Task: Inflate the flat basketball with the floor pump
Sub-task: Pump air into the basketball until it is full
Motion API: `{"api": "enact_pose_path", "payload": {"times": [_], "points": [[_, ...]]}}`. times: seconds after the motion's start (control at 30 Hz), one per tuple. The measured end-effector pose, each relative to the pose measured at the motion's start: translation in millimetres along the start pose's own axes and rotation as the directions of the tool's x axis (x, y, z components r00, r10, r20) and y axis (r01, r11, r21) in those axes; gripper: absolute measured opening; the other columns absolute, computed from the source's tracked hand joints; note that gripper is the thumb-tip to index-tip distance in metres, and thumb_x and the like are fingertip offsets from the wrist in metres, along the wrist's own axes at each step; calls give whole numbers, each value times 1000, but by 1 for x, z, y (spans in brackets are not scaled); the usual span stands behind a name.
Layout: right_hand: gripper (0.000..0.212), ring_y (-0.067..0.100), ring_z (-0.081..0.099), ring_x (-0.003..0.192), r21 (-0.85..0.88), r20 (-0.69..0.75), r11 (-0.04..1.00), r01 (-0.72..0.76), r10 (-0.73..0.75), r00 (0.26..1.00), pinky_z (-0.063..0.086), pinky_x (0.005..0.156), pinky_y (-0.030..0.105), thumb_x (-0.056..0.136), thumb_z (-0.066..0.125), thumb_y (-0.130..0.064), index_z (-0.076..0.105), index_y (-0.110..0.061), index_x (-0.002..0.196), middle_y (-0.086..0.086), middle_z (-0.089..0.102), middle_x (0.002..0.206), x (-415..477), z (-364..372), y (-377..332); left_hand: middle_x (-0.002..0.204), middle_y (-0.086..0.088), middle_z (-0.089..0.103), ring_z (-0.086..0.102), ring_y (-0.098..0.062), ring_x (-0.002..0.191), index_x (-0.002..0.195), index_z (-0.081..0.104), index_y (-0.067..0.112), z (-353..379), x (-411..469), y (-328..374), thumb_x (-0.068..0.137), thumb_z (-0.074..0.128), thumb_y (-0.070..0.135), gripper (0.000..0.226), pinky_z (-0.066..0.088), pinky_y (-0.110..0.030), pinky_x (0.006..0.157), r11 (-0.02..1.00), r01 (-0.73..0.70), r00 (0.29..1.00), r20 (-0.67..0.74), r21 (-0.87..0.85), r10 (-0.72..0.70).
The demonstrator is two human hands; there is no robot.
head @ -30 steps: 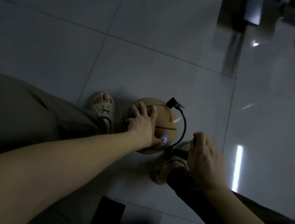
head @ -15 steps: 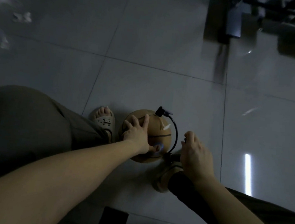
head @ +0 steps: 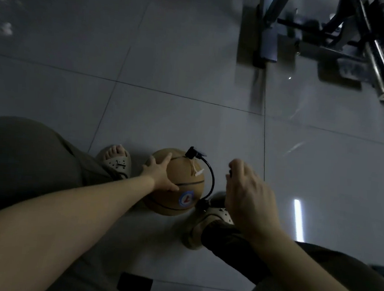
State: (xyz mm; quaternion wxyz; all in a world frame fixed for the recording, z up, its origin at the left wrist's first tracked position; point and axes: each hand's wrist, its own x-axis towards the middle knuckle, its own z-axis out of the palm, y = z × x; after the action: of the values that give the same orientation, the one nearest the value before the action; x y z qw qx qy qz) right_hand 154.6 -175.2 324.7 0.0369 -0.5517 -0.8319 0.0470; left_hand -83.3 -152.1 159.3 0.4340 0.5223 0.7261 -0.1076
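Tan round basketball (head: 176,204) sits on grey tiled floor (head: 190,98). Left grip (head: 158,175) lies spread wide and flat at the ball's 9 o'clock. Black curved hose (head: 212,182) enters at 1 o'clock. Right grip (head: 249,196), at 3 o'clock, curls round black pump handle (head: 229,172), mostly hidden. Judgement: pin ball firmly, stroke straight, avoid tugging hose.

The basketball (head: 177,190) lies on the floor (head: 182,63) between the left foot (head: 115,159) and right foot (head: 205,223), with the left hand (head: 158,173) on its left side.
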Motion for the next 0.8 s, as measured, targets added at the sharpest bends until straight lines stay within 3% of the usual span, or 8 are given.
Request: {"api": "enact_pose_path", "payload": {"times": [0.13, 0.27, 0.4, 0.53, 0.73, 0.8], "points": [[16, 17, 43, 56, -15, 32, 1000, 0, 0, 999, 29, 44, 27, 92, 61, -14, 50, -14, 104, 2, 52, 83, 6, 30, 10, 163, -21, 1, 20, -54, 143, 155, -9, 44, 7, 3, -6, 67, 73, 76, 125, 38, -59, 109, 996, -12, 998, -67, 86, 18], [13, 14, 42, 57, 60, 67, 998, -29, 25, 997, 38, 44, 30, 95, 56, -15, 49, -15, 106, 0, 49, 83, 6, 59, 16, 160, -20, 12, 32, -50, 138, 154, -2, 48, 0, 8, -10, 60, 72, 82, 125, 42, -58, 107, 1000, -20, 995, -98, 3, 20], [8, 14, 37, 55, 96, 89, 994, -59, 51, 995, 32, 47, 30, 94, 51, -18, 47, -16, 100, -2, 43, 79, 9, 93, 19, 161, -18, 12, 28, -50, 140, 154, -1, 49, 2, 14, -16, 63, 71, 81, 120, 37, -60, 111, 998, -41, 995, -91, -46, 37], [11, 12, 30, 58, 120, 114, 993, 7, -21, 993, 23, 49, 27, 92, 49, -21, 47, -15, 101, 0, 42, 80, 10, 117, 25, 161, -16, 14, 32, -48, 139, 154, -1, 50, -1, 19, -17, 64, 70, 81, 118, 39, -57, 110, 999, -36, 995, -89, -30, 33], [20, 13, 31, 63, 144, 155, 990, 1, -23, 988, 27, 48, 30, 92, 38, -30, 44, -17, 107, 2, 48, 84, 12, 121, 25, 162, -17, 10, 28, -48, 141, 155, -2, 47, 3, 12, -6, 69, 71, 77, 117, 36, -57, 112, 1000, -15, 996, -92, -2, 14], [21, 15, 39, 63, 126, 181, 992, -14, -9, 983, 32, 48, 32, 92, 40, -30, 42, -18, 110, 3, 51, 88, 13, 115, 24, 161, -19, 11, 28, -49, 141, 156, -2, 45, 1, 9, 0, 69, 71, 76, 118, 37, -56, 112, 1000, -10, 996, -92, 7, 11]]}}
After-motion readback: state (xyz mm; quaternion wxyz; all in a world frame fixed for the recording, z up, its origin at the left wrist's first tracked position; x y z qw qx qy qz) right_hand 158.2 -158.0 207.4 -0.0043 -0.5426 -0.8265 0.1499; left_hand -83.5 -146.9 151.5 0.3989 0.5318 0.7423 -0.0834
